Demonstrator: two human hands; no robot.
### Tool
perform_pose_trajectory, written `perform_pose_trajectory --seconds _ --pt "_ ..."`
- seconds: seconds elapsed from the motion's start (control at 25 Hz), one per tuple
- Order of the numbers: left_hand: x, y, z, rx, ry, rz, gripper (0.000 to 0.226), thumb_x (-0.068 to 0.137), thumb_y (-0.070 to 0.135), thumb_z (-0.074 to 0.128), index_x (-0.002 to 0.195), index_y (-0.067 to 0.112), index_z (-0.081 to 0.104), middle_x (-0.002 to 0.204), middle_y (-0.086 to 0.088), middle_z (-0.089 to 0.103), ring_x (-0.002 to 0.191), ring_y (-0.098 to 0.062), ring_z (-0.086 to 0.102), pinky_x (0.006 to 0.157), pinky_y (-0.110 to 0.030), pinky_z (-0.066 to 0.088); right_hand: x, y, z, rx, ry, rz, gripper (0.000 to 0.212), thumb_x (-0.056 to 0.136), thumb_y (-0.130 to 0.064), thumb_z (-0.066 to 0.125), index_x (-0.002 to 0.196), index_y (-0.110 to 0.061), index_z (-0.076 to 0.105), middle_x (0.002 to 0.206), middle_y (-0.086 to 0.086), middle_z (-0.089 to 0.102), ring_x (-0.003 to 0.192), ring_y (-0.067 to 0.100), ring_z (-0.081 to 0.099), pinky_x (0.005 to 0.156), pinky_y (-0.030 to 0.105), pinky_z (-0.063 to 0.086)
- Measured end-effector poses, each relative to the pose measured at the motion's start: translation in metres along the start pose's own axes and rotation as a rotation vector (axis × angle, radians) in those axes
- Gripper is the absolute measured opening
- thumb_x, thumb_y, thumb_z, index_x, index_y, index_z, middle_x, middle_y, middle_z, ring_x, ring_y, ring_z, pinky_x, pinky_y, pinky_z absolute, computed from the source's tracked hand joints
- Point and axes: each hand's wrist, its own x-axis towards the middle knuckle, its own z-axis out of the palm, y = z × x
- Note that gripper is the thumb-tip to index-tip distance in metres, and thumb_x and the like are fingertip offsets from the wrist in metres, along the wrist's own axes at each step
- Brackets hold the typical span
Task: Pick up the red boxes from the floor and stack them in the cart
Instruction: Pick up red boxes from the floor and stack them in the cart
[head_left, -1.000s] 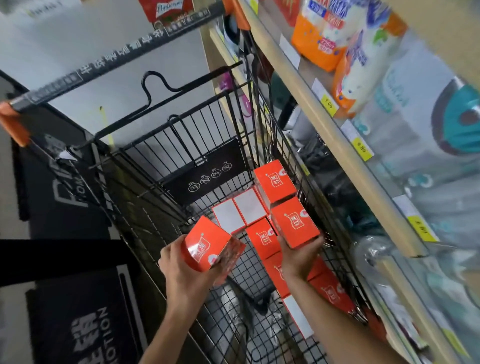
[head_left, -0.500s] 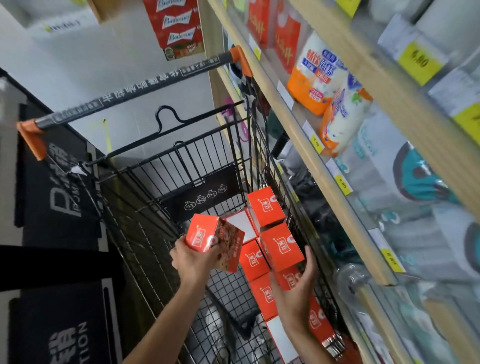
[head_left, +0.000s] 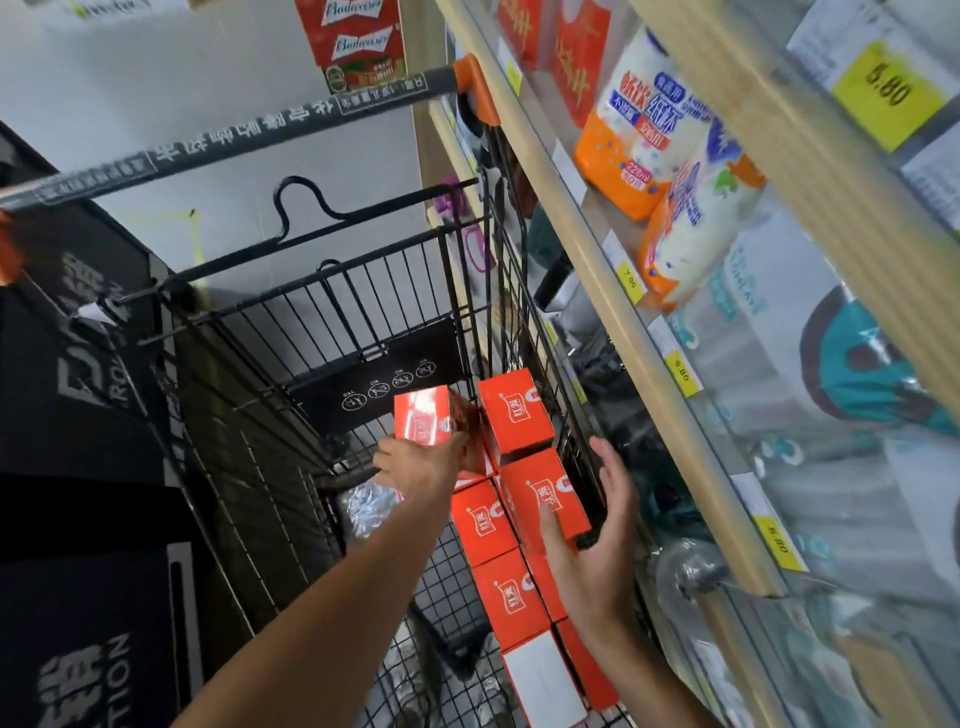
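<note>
A tall wooden shelf unit (head_left: 613, 260) with yellow price tags runs along the right side, packed with bagged paper cups and other wrapped goods. Pressed right up against it stands the black wire shopping cart (head_left: 270, 467), its grey handle bar (head_left: 249, 135) capped in orange at the shelf end. A black panel with white pictograms (head_left: 384, 384) hangs on the cart's far wall.

Inside the cart, along the shelf side, the red cardboard boxes with white labels (head_left: 519, 519) sit in a row of stacks; the two highest ones sit at the far end, lower ones nearer the person. One box near the bottom of the view shows a plain white face.

The left hand (head_left: 421, 462) reaches deep into the basket, closed around another red box (head_left: 431, 421), which is tilted and touching the far top box of the stack. The right hand (head_left: 597, 551) is open, fingers spread, its palm beside the nearer top box, thumb touching that box's front face.
</note>
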Motion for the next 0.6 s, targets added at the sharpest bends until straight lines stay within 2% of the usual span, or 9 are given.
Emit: perform_pose_trajectory --seconds 0.12,0.28,0.36,0.44,0.52,0.6 --pt "-0.01 -0.009 0.022 0.067 -0.059 0.029 0.097 0.067 0.038 0.087 0.137 0.0 0.031 0.138 -0.019 0.035 0.131 -0.038 0.034 0.109 -0.05 0.036 0.007 0.004 -0.003 0.015 0.039 -0.015 0.072 0.089 -0.014 0.071 0.152 -0.012 0.036 0.158 -0.001 0.039 0.148 0.018 0.036 0.119 0.033 0.033" --pt "-0.011 -0.019 0.028 0.087 -0.145 0.108 0.075 0.076 0.039 0.077 0.129 0.003 0.038 0.13 -0.016 0.04 0.123 -0.036 0.041 0.103 -0.05 0.041 0.01 0.007 -0.006 0.022 0.039 -0.004 0.068 0.091 -0.018 0.068 0.152 -0.014 0.038 0.157 -0.005 0.04 0.147 0.015 0.036 0.118 0.038 0.033" --pt "-0.008 -0.02 0.018 0.073 -0.199 0.117 0.068 0.076 0.041 0.073 0.125 0.006 0.042 0.127 -0.014 0.043 0.116 -0.034 0.049 0.1 -0.05 0.046 0.012 0.005 -0.008 0.002 0.017 -0.002 0.067 0.091 -0.019 0.068 0.151 -0.014 0.039 0.156 -0.007 0.041 0.146 0.013 0.037 0.118 0.031 0.033" --pt "-0.011 -0.018 -0.002 0.036 -0.256 0.159 0.068 0.074 0.043 0.07 0.127 0.01 0.044 0.127 -0.013 0.049 0.107 -0.029 0.058 0.09 -0.049 0.055 0.014 -0.001 -0.008 -0.008 -0.028 0.008 0.067 0.091 -0.022 0.068 0.151 -0.017 0.04 0.155 -0.01 0.041 0.145 0.01 0.038 0.117 0.023 0.032" --pt "-0.022 -0.009 -0.029 0.018 -0.277 0.264 0.057 0.086 0.033 0.068 0.133 0.011 0.045 0.128 -0.007 0.05 0.107 -0.022 0.059 0.08 -0.039 0.057 0.02 -0.014 -0.011 -0.014 -0.093 0.014 0.069 0.09 -0.021 0.07 0.152 -0.02 0.039 0.155 -0.011 0.041 0.145 0.007 0.037 0.116 0.016 0.031" --pt "-0.035 0.005 -0.057 0.05 -0.292 0.399 0.046 0.091 0.024 0.068 0.131 0.013 0.05 0.125 -0.002 0.052 0.112 -0.018 0.056 0.079 -0.027 0.05 0.03 -0.03 -0.016 -0.037 -0.171 0.018 0.069 0.091 -0.02 0.073 0.151 -0.025 0.039 0.152 -0.019 0.041 0.142 -0.003 0.035 0.111 0.008 0.029"
